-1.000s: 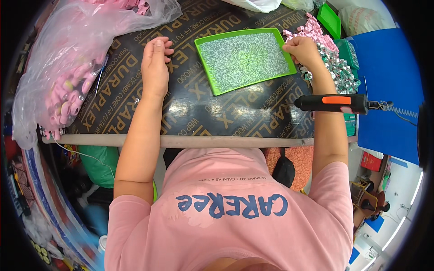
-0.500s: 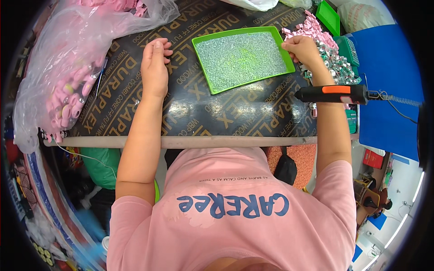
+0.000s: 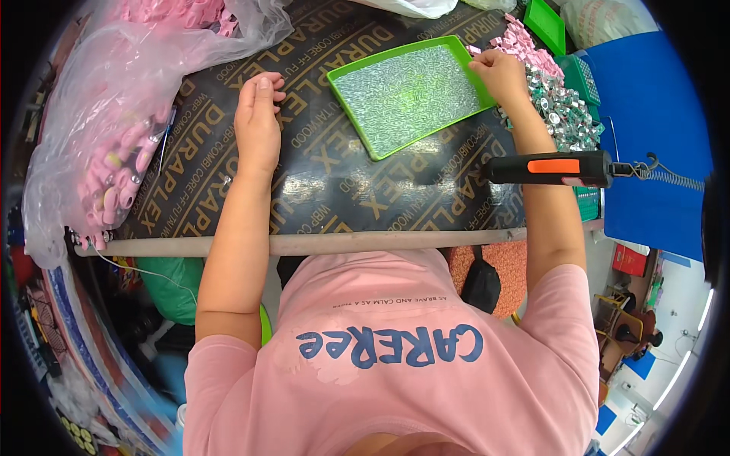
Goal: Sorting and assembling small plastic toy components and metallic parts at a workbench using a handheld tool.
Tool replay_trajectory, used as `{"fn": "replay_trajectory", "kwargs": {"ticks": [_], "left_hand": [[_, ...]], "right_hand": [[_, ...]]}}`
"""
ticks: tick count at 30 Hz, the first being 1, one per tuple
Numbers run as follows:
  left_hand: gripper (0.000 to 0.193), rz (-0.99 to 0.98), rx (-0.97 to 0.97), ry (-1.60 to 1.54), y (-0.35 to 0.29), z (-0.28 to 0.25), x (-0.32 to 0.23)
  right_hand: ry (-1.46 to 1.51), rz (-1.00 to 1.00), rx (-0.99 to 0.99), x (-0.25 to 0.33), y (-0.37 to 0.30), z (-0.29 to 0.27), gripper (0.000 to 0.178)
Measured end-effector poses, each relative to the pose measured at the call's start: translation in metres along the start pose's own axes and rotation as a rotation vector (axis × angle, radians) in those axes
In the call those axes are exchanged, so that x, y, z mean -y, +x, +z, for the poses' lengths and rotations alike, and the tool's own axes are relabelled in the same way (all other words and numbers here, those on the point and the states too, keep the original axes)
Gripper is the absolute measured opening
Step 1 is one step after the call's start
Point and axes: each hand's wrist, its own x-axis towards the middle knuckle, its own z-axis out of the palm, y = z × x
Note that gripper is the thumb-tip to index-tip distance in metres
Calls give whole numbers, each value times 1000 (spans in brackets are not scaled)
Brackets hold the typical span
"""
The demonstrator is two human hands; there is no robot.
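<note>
clock centred on the tray, twelve at top of view. shallow rectangular green plastic tray (image 3: 370, 144) sits on the black tabletop with gold lettering (image 3: 304, 199), skewed, its right end higher in view. spread across its floor: a dense layer of tiny silvery metal pieces (image 3: 403, 91), thinner near the middle, where green shows through.

right hand (image 3: 502, 76) at three o'clock: thumb and fingers drawn together in a pinch on the tray's right rim, little gap between them. left hand (image 3: 258, 125) at nine o'clock, well apart from the tray: half open, fingers loosely bent, thumb alongside, holding nothing. whether it rests on the tabletop, cannot tell.

at two o'clock, heap of small pink pieces (image 3: 525, 44); beyond it, a smaller bright green tray (image 3: 544, 29). at three, just past the right hand, pile of silvery and green parts (image 3: 561, 114). at four, black cylindrical tool with orange strip (image 3: 551, 167), on a coiled cord, crossing above the right forearm. at nine, farther out, clear plastic bag of pink parts (image 3: 114, 171).
</note>
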Motion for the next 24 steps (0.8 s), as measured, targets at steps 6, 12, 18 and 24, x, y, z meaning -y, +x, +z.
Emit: {"fn": "replay_trajectory", "kwargs": {"ticks": [6,12,18,24], "left_hand": [[38,27,9,46,0,-1,3],[39,27,8,81,-1,1,1],[37,50,30,80,-2,2,2],[37,47,47,94,-2,2,1]], "right_hand": [[-69,67,-23,11,-1,-2,22],[-56,24,45,15,-3,-5,21],[-58,-6,80,12,0,-5,22],[-40,-11,100,16,-2,-9,23]]}}
